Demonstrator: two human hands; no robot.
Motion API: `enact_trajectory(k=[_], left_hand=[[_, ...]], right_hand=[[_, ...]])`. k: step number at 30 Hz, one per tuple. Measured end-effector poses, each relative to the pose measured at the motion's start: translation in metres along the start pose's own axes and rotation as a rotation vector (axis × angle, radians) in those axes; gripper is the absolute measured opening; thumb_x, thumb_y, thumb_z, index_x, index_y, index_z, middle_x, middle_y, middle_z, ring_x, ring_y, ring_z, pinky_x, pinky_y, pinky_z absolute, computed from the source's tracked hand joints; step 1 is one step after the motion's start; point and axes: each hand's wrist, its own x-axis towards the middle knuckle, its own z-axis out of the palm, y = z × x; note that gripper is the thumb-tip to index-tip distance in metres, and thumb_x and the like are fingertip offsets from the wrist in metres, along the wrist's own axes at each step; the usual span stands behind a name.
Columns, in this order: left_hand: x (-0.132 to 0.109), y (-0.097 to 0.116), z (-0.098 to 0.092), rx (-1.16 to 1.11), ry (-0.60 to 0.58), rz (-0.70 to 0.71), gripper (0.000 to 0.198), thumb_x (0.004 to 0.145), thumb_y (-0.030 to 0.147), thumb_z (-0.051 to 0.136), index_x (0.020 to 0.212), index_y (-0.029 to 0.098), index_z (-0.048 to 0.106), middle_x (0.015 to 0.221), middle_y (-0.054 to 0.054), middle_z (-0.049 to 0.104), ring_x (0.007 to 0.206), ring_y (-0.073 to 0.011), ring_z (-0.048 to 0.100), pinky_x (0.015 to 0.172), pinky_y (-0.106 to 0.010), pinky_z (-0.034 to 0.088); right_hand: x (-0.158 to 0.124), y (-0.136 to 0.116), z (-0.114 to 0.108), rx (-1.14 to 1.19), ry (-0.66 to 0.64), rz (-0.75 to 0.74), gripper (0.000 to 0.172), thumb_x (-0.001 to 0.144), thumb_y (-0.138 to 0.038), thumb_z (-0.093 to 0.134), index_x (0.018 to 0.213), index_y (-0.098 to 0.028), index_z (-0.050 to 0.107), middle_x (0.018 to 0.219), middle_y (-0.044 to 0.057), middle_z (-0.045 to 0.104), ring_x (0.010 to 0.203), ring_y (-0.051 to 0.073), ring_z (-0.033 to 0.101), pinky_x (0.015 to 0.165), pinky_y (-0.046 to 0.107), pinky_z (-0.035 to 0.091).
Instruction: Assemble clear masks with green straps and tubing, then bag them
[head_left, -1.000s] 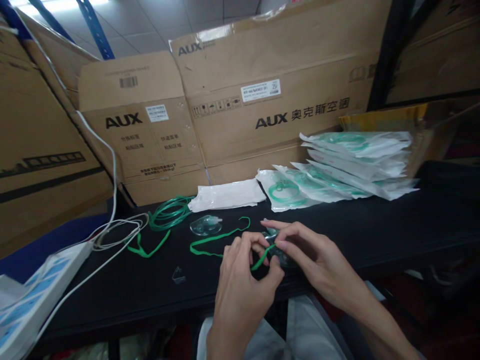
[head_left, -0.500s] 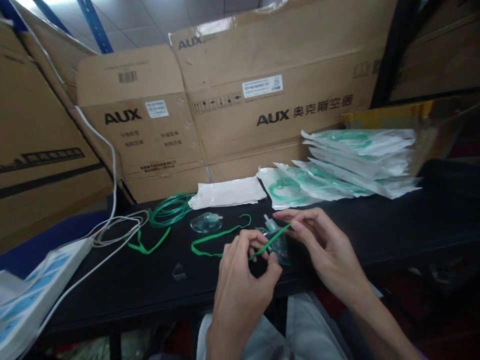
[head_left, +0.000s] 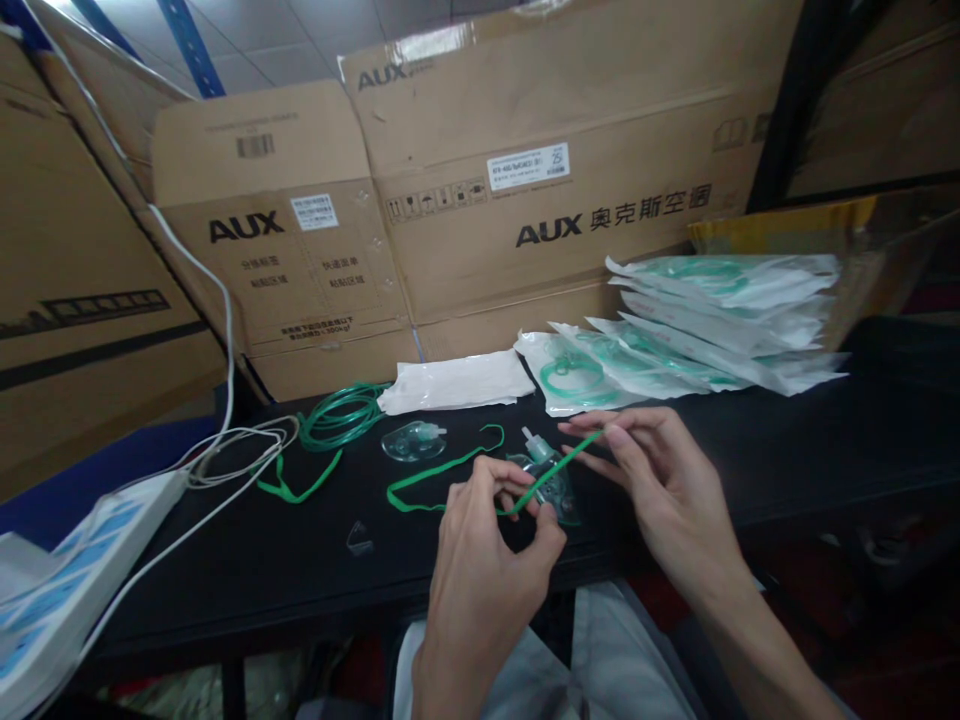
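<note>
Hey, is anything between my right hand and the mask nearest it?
Only the green strap: pinched in your right hand, it slants across in front of the nearer mask toward your left hand. Nothing else visible stands between.

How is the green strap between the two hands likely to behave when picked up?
Probably floppy: the green strap curves beside the left hand's fingers. Likely light, as it looks narrow and thin. It seems unlikely to roll, looking ribbon-flat.

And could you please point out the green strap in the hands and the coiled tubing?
Green strap (head_left: 566,461): head view, on its slanting upper span.
Coiled tubing (head_left: 337,432): head view, on its front loops.
</note>
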Motion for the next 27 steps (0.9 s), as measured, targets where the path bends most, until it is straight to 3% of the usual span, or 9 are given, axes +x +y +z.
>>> enact_trajectory(k=[7,10,15,17,20,24,27], left_hand=[[-0.001,0.002,-0.001,0.027,0.002,0.000,0.015,0.082,0.019,0.060,0.095,0.024,0.054,0.083,0.001,0.065,0.078,-0.0213,0.063,0.077,-0.036,0.047],[-0.001,0.001,-0.002,0.020,0.005,0.004,0.016,0.083,0.019,0.060,0.097,0.025,0.054,0.084,0.001,0.065,0.079,-0.0215,0.063,0.077,-0.036,0.048],[-0.001,-0.003,-0.002,-0.005,-0.004,0.013,0.016,0.085,0.020,0.063,0.098,0.026,0.055,0.090,0.000,0.068,0.086,-0.0227,0.067,0.080,-0.036,0.050],[-0.001,-0.004,-0.002,-0.006,0.001,0.029,0.016,0.086,0.020,0.064,0.098,0.026,0.056,0.091,0.001,0.069,0.088,-0.0225,0.069,0.080,-0.035,0.050],[0.000,-0.004,-0.003,-0.016,0.002,0.061,0.016,0.085,0.020,0.066,0.097,0.026,0.057,0.092,0.001,0.071,0.089,-0.0220,0.070,0.080,-0.034,0.052],[-0.001,-0.004,-0.002,-0.018,-0.010,0.117,0.013,0.086,0.019,0.065,0.095,0.025,0.058,0.090,0.001,0.071,0.087,-0.0217,0.070,0.080,-0.034,0.054],[-0.002,-0.006,0.000,-0.015,-0.032,0.138,0.012,0.086,0.017,0.065,0.092,0.025,0.058,0.090,0.001,0.071,0.086,-0.0203,0.070,0.080,-0.033,0.054]], right_hand=[[0.000,0.002,0.001,0.039,0.097,0.015,0.017,0.097,-0.040,0.064,0.096,-0.026,0.055,0.105,0.004,0.074,0.098,0.022,0.075,0.086,0.042,0.065],[-0.001,-0.002,-0.002,-0.049,-0.017,-0.050,0.013,0.097,-0.037,0.065,0.093,-0.025,0.062,0.104,0.005,0.075,0.103,0.022,0.073,0.091,0.039,0.063],[-0.003,-0.011,-0.009,-0.165,-0.364,-0.165,0.011,0.097,-0.033,0.065,0.094,-0.026,0.074,0.125,0.007,0.073,0.128,0.026,0.062,0.110,0.041,0.051],[-0.003,-0.008,-0.010,-0.164,-0.355,-0.116,0.020,0.097,-0.036,0.065,0.113,-0.028,0.073,0.134,0.008,0.069,0.128,0.026,0.062,0.107,0.041,0.054],[-0.001,0.001,-0.007,-0.183,-0.263,0.011,0.049,0.095,-0.042,0.066,0.140,-0.027,0.055,0.132,0.011,0.069,0.119,0.025,0.069,0.097,0.038,0.061],[0.000,0.005,-0.004,-0.283,-0.369,0.079,0.047,0.095,-0.045,0.065,0.137,-0.025,0.060,0.121,0.009,0.074,0.108,0.025,0.074,0.094,0.038,0.061],[-0.001,0.001,-0.003,-0.377,-0.402,0.053,0.040,0.092,-0.040,0.067,0.130,-0.026,0.067,0.125,0.007,0.073,0.108,0.025,0.072,0.099,0.040,0.058]])
